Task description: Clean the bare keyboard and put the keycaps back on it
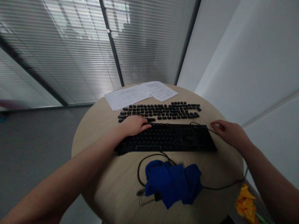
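- While the black keyboard (168, 137) is laid across the centre of the frame, its upper left part is partly covered by the left hand (133, 126), whose fingers are bent beside a long keycap (151, 119); whether this is gripped cannot be made out.
- At right of centre, the right hand (230, 133) is placed beside the keyboard, thumb and fingers drawn together; whether the thin cable (211, 130) is pinched cannot be determined.
- Above the keyboard, loose keycaps (173, 114) are arranged in rows; at lower centre, a blue cloth (173, 180) is seen crumpled.
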